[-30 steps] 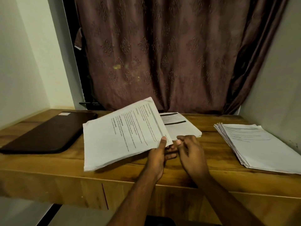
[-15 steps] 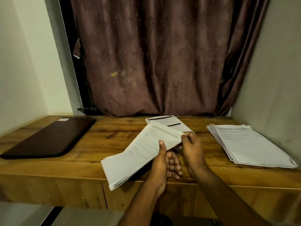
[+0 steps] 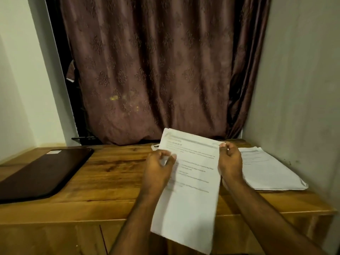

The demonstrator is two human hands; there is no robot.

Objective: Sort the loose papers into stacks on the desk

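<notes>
1 head view, looking forward-down, close over desk point(image 3: 114, 173).

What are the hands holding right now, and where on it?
A sheaf of printed papers: the left hand pinches its left edge and the right hand pinches its top right corner.

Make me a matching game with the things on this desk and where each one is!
Things:
1. held papers
2. laptop
3. paper stack
4. curtain

Places:
A. lying on the desk's right side
B. hanging behind the desk
C. held up between the left hand and right hand
D. closed, on the desk's left side

Pairs: 1-C, 2-D, 3-A, 4-B
</notes>
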